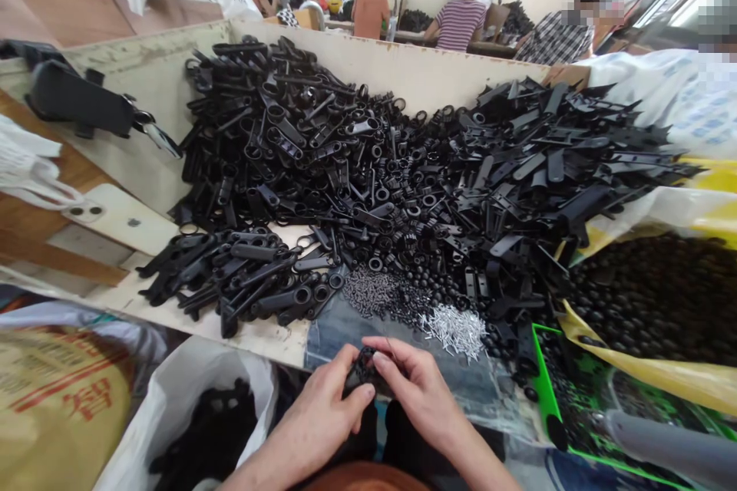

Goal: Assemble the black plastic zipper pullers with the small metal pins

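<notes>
My left hand point(331, 391) grips a small black plastic part point(362, 370) at the front edge of the work surface, its thumb laid along the near side. Closed at the top of the same part is my right hand point(415, 377), thumb and forefinger pressed together there; any tiny piece between them is hidden. Just beyond the hands lie heaps of silver pins point(457, 330), small grey cylindrical pieces point(364, 290) and black balls point(436, 288). A dark blue cloth point(331, 334) covers the surface under them.
Black plastic parts point(288, 130) fill the big wooden bin; longer handle-shaped pieces point(247, 268) lie front left. A phone point(120, 216) rests at left. A white sack point(173, 376) stands below. At right are a green tray point(538, 368) and a bag of black balls point(662, 299). Several people sit behind.
</notes>
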A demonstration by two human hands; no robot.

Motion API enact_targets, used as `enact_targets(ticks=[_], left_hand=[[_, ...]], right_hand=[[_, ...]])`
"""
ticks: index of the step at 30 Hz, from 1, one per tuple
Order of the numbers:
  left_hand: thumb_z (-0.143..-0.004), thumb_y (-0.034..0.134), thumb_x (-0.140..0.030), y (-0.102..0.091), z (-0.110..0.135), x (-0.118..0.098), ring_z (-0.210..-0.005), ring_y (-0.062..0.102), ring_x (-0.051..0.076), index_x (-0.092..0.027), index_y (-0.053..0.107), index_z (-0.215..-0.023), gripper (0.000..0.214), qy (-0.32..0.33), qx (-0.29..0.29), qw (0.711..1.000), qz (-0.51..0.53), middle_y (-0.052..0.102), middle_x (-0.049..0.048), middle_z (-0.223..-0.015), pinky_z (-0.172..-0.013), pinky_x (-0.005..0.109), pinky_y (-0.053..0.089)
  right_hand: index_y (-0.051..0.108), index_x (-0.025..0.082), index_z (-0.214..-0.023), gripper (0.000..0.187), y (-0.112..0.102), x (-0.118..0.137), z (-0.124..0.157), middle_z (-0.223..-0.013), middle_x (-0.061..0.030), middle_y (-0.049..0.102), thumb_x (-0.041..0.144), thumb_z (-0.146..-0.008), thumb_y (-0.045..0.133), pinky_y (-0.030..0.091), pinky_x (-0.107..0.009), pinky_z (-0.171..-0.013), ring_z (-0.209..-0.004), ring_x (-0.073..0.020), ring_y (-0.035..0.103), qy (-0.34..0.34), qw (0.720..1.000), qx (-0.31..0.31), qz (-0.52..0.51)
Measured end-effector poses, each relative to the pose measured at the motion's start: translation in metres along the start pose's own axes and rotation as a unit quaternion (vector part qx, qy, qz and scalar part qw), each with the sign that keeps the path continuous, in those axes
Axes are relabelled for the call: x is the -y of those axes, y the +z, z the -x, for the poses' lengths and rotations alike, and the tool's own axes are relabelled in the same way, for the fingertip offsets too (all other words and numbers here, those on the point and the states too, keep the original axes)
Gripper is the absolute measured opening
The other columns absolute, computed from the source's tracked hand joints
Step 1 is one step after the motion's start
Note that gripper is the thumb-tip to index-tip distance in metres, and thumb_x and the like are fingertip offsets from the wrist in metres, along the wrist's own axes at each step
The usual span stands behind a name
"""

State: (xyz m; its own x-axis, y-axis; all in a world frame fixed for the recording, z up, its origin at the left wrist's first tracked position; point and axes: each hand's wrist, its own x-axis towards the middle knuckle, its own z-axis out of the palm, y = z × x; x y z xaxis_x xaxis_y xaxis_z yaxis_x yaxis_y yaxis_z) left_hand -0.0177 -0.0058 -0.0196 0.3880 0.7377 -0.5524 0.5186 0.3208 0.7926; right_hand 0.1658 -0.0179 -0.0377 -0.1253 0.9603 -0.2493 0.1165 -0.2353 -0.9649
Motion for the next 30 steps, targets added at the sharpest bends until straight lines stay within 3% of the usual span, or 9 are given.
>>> enact_targets(ticks=[3,9,16,21,23,25,28,30], left_hand=[[-0.093,0.050,-0.032,0.001,-0.001,-0.001,-0.048,0.045,0.012,-0.023,0.054,-0.114,0.023,-0.015,0.019,0.999,0.036,0.051,-0.0114,-0.056,-0.049,0.022,0.035],[-0.092,0.051,-0.031,0.000,0.001,-0.005,-0.048,0.039,0.010,-0.022,0.054,-0.106,0.017,-0.007,0.032,0.998,0.056,0.046,-0.0130,-0.052,-0.048,0.021,0.030],[-0.092,0.052,-0.035,0.002,0.002,-0.002,-0.053,0.040,0.011,-0.018,0.055,-0.120,0.033,-0.029,0.040,0.994,0.096,0.048,-0.0111,-0.055,-0.049,0.021,0.028],[-0.091,0.053,-0.036,0.005,0.000,-0.002,-0.048,0.036,0.011,-0.016,0.054,-0.127,0.040,-0.019,0.046,0.991,0.121,0.047,-0.0118,-0.052,-0.049,0.022,0.029],[-0.090,0.054,-0.037,0.002,-0.003,-0.003,-0.048,0.040,0.011,-0.018,0.058,-0.120,0.036,-0.005,0.019,0.992,0.123,0.052,-0.0097,-0.055,-0.051,0.023,0.032],[-0.089,0.056,-0.039,-0.004,-0.009,-0.005,-0.056,0.051,0.014,-0.020,0.061,-0.108,0.027,0.033,-0.055,0.994,0.090,0.063,-0.0041,-0.067,-0.056,0.024,0.038],[-0.092,0.055,-0.036,-0.011,-0.021,-0.015,-0.074,0.066,0.021,-0.023,0.063,-0.091,0.015,0.071,-0.178,0.976,-0.102,0.073,0.0026,-0.081,-0.066,0.028,0.041],[-0.095,0.052,-0.032,-0.011,-0.033,-0.023,-0.076,0.071,0.025,-0.023,0.065,-0.088,0.017,0.064,-0.207,0.943,-0.251,0.074,0.0049,-0.077,-0.066,0.029,0.040]], right_hand=[[0.077,0.024,-0.119,0.033,-0.003,0.004,-0.001,-0.111,-0.0076,0.078,0.042,-0.099,0.058,0.052,-0.039,-0.094,-0.100,-0.0249,0.070,-0.033,0.997,0.011,0.073],[0.076,0.023,-0.121,0.031,-0.011,0.007,-0.003,-0.084,-0.0017,0.071,0.032,-0.093,0.067,0.049,-0.030,-0.072,-0.075,-0.0188,0.063,-0.055,0.991,0.057,0.110],[0.076,0.027,-0.121,0.027,-0.017,0.011,-0.004,-0.090,-0.0019,0.069,0.032,-0.100,0.061,0.046,-0.029,-0.076,-0.084,-0.0194,0.063,-0.084,0.977,0.103,0.167],[0.075,0.025,-0.123,0.030,-0.015,0.012,-0.002,-0.090,-0.0019,0.073,0.034,-0.096,0.066,0.047,-0.029,-0.076,-0.082,-0.0192,0.065,-0.075,0.982,0.074,0.159],[0.071,0.026,-0.131,0.038,-0.018,0.013,-0.001,-0.091,-0.0005,0.075,0.036,-0.094,0.068,0.048,-0.028,-0.073,-0.078,-0.0182,0.065,-0.059,0.984,0.065,0.152],[0.067,0.025,-0.135,0.044,-0.025,0.013,0.000,-0.089,0.0003,0.076,0.039,-0.093,0.068,0.048,-0.027,-0.067,-0.073,-0.0177,0.065,-0.037,0.987,0.029,0.151],[0.075,0.023,-0.112,0.027,-0.037,0.011,-0.003,-0.090,-0.0026,0.076,0.039,-0.095,0.061,0.049,-0.029,-0.068,-0.077,-0.0203,0.068,-0.037,0.979,-0.072,0.190],[0.075,0.022,-0.095,0.021,-0.041,0.010,-0.008,-0.090,-0.0044,0.076,0.033,-0.096,0.057,0.050,-0.032,-0.074,-0.083,-0.0224,0.069,-0.057,0.965,-0.108,0.232]])
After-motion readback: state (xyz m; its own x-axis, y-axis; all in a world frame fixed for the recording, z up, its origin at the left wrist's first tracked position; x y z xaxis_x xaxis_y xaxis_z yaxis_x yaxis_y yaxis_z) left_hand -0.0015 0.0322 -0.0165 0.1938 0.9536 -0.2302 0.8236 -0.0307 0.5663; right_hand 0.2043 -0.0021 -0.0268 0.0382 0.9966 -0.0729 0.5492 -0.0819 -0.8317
